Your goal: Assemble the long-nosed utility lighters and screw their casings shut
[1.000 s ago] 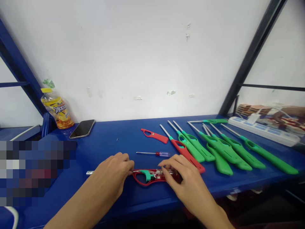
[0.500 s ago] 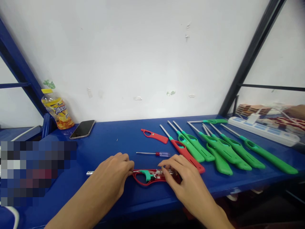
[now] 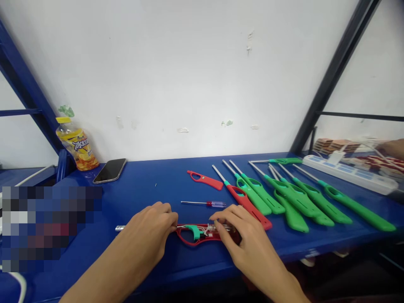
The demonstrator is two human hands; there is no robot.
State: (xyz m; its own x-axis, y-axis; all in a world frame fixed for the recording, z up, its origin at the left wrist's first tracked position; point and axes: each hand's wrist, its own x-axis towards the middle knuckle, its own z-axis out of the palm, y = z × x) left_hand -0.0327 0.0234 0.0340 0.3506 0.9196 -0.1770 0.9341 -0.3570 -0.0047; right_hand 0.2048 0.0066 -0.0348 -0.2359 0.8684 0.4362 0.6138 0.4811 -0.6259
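A red gas lighter lies opened on the blue table before me, its inner parts showing: a green trigger, white wires and a clear fuel tank. My left hand is closed on its neck, and the metal tip sticks out to the left. At the handle end, my right hand grips the lighter by the clear tank, thumb and fingers bent over it. The fingers hide part of the tank. Just behind lies a screwdriver. Farther back is a loose red handle cover.
Several green lighters and a red one lie to the right, beside a white power strip. A phone and a drink bottle are at the back left. Another person's hand shows at the far right.
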